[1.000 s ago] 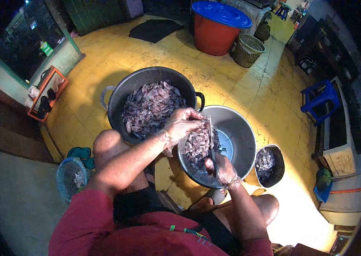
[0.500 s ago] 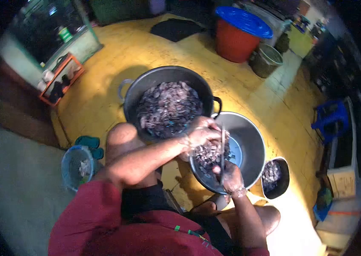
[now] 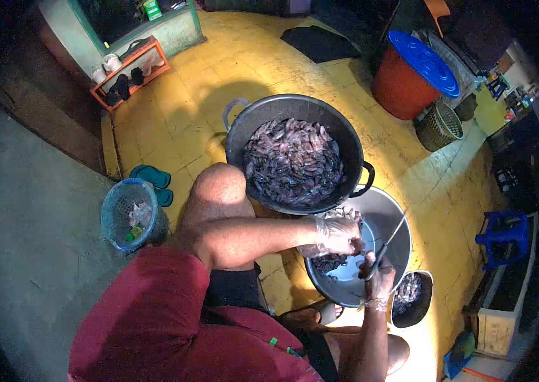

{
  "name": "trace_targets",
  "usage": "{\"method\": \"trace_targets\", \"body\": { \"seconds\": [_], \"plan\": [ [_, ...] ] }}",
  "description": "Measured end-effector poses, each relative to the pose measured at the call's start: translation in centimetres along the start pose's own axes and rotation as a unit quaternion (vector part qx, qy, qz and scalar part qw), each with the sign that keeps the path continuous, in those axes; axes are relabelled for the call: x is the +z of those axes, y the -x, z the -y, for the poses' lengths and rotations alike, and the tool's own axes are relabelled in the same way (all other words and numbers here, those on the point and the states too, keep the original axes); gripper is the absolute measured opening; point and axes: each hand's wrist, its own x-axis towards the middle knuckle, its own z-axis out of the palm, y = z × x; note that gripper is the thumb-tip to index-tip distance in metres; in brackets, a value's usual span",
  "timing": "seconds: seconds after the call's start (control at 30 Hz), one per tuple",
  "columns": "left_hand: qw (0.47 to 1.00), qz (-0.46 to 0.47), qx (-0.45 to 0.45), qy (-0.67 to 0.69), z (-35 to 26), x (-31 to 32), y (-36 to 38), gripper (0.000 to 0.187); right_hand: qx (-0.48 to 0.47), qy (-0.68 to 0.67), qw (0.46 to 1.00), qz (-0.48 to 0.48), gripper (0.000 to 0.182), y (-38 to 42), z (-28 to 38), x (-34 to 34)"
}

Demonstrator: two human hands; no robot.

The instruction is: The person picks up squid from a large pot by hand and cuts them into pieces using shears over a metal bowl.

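My left hand (image 3: 338,235), in a clear plastic glove, is closed over the wide grey basin (image 3: 399,239); what its fingers pinch I cannot make out. Pale and dark pieces (image 3: 330,262) lie in the basin below it. My right hand (image 3: 378,280), gloved too, grips a long narrow-bladed tool (image 3: 392,237) with a dark handle, its blade pointing up and away to the right. Just beyond my left hand stands a large black pot (image 3: 238,153) with many small, slender, greyish-pink squid-like bodies (image 3: 295,162) in it.
Right of the basin sits a small container (image 3: 427,299) of similar pieces. A blue bin (image 3: 110,223) and green slippers (image 3: 150,177) are at my left. Farther off are a red tub (image 3: 403,86) with a blue lid, a woven basket (image 3: 440,125) and a blue stool (image 3: 504,239).
My view has turned, shifting most things rightward. The tool has swung from nearly upright to tilted right, and my left hand has moved lower over the basin, its fingers now pointing right.
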Motion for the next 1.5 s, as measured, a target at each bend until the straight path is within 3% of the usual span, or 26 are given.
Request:
{"method": "trace_targets", "body": {
  "seconds": [0.07,0.1,0.17,0.23,0.27,0.3,0.33,0.4,0.43,0.47,0.53,0.63,0.73,0.8,0.87,0.9,0.93,1.0,1.07,1.1,1.27,1.37,1.5],
  "plan": [
    [0.999,0.039,-0.033,0.02,0.4,-1.7,-0.3,0.024,0.017,-0.008,1.0,-0.014,0.041,-0.1,0.5,0.0],
    [0.997,0.014,0.025,0.065,-0.3,-3.9,0.2,0.024,0.006,-0.032,0.999,0.003,0.039,-0.1,0.3,0.0],
    [1.0,-0.017,0.004,0.005,2.6,-5.9,-0.2,0.022,-0.012,-0.017,1.0,0.013,0.04,-0.1,0.4,-0.1],
    [0.978,-0.035,-0.176,-0.103,4.3,-9.3,0.7,0.022,-0.006,0.016,1.0,0.023,0.04,-0.4,-0.2,-0.3],
    [0.962,-0.073,-0.144,-0.219,8.5,-9.4,0.9,0.021,-0.005,0.052,0.998,0.037,0.041,-0.5,-0.4,-0.5],
    [0.93,-0.07,-0.262,-0.248,8.6,-10.5,1.7,0.023,-0.013,0.022,0.999,0.044,0.039,-0.2,-0.1,-0.4],
    [0.918,-0.096,-0.299,-0.241,13.2,-9.7,2.4,0.026,-0.013,0.019,0.999,0.039,0.039,-0.4,-0.6,-0.4],
    [0.889,-0.12,-0.379,-0.226,13.2,-9.3,4.3,0.03,-0.033,0.061,0.997,0.022,0.043,-1.2,-1.7,-0.3],
    [0.9,-0.064,-0.358,-0.241,15.7,-9.0,5.0,0.033,-0.011,0.053,0.998,0.03,0.044,-0.6,-0.7,-0.3],
    [0.906,-0.125,-0.317,-0.25,19.6,-7.8,5.7,0.033,-0.001,0.053,0.998,0.035,0.044,-0.3,0.0,-0.3],
    [0.889,-0.152,-0.357,-0.242,16.8,-8.1,5.4,0.029,-0.034,0.151,0.988,0.029,0.044,-0.3,-0.2,-0.5],
    [0.877,-0.116,-0.399,-0.242,16.1,-8.6,4.9,0.022,-0.02,0.148,0.988,0.041,0.046,-0.2,-0.4,-0.8],
    [0.891,-0.173,-0.372,-0.196,15.4,-8.9,4.7,0.019,-0.022,0.137,0.989,0.051,0.048,-0.4,0.2,-0.8],
    [0.896,-0.167,-0.366,-0.186,14.5,-9.2,3.6,0.021,-0.078,0.184,0.98,0.025,0.048,0.0,0.6,-0.6],
    [0.93,-0.181,-0.309,-0.084,13.2,-9.5,2.1,0.034,-0.058,0.152,0.986,0.029,0.048,0.5,1.4,-0.6],
    [0.942,-0.206,-0.252,0.077,13.7,-9.1,1.3,0.044,-0.069,0.163,0.983,0.039,0.046,0.6,1.3,-0.6],
    [0.945,-0.201,-0.248,0.073,11.1,-9.6,0.7,0.044,-0.079,0.174,0.98,0.049,0.044,0.6,1.2,-0.6],
    [0.944,-0.175,-0.219,0.173,5.3,-10.6,0.2,0.041,-0.069,0.175,0.981,0.058,0.043,0.3,0.3,-0.4],
    [0.968,-0.152,-0.151,0.134,0.5,-11.0,0.0,0.035,-0.069,0.069,0.99,0.103,0.04,0.8,-0.2,0.1],
    [0.962,-0.157,-0.13,0.18,-1.2,-10.8,0.0,0.031,-0.053,0.073,0.991,0.104,0.036,3.2,4.7,-0.6],
    [0.96,-0.104,-0.019,0.258,-3.2,-9.3,0.3,0.019,-0.078,-0.005,0.979,0.19,0.053,3.9,2.6,-0.3],
    [0.916,-0.112,-0.069,0.378,-6.8,-9.1,0.6,0.015,-0.104,0.036,0.974,0.196,0.069,5.5,4.0,-0.6],
    [0.94,-0.08,-0.052,0.328,-8.3,-8.9,0.7,0.014,-0.136,-0.014,0.98,0.144,0.063,6.7,4.6,-0.4]
  ]
}}
